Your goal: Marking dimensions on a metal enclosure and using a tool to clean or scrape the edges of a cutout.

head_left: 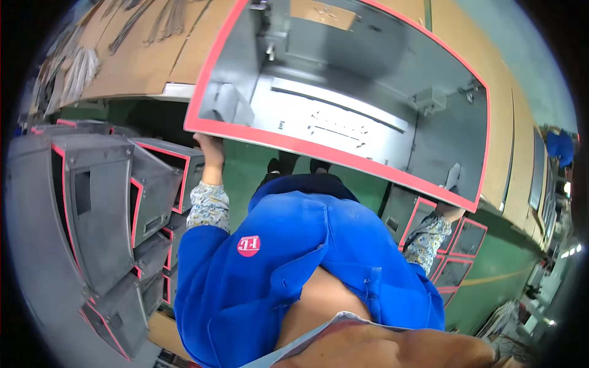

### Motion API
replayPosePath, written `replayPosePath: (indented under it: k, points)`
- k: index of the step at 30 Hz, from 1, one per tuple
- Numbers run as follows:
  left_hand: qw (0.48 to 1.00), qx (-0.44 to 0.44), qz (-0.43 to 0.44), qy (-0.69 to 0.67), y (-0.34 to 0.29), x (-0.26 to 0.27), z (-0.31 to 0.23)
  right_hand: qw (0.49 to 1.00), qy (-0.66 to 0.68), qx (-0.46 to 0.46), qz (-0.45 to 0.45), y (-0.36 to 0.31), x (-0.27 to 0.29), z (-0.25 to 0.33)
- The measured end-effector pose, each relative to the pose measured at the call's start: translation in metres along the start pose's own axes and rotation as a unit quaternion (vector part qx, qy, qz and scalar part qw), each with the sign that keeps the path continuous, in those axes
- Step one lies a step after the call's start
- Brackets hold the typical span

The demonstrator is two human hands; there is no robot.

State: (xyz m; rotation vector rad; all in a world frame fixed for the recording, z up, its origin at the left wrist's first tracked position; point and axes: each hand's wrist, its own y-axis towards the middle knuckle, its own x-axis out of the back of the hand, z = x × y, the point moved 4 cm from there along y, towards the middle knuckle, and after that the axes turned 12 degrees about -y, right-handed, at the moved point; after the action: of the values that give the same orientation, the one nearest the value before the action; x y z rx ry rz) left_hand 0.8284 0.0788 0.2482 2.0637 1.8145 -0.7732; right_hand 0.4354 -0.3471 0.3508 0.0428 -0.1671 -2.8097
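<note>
A large open-fronted grey metal cabinet [216, 61] with a pinkish-red rim lies across the brown worktop before me, its opening facing up toward me. Inside it are a pale metal panel [270, 110] with slots and small holes, and several small brackets. My left hand [210, 150] grips the near edge by its left corner, its fingertips partly hidden. At the right corner of the same edge, my right hand [450, 211] takes hold from below, its fingers mostly covered by the cabinet. Both arms reach out in blue sleeves with flowered cuffs.
Several similar grey cabinets [101, 214] with red edges are stacked close on my left. More red-rimmed cabinets [467, 239] stand low at my right. Bundles of thin strips [165, 21] lie on the worktop [138, 58] at far left. Green floor [245, 161] shows below.
</note>
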Motion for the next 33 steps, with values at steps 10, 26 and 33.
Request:
replayPosePath:
  k: [10, 26, 33]
  points:
    - [0.981, -0.181, 0.07, -0.019, -0.003, -0.067, -0.027, 0.994, 0.093, -0.015, -0.061, 0.021, 0.008, 0.019]
    - [0.969, -0.225, 0.09, 0.046, -0.029, -0.06, -0.024, 0.995, -0.072, 0.062, -0.012, 0.039, 0.053, -0.015]
    - [0.945, -0.248, 0.188, 0.1, -0.037, -0.065, -0.043, 0.993, 0.021, -0.114, -0.01, 0.014, 0.033, 0.007]
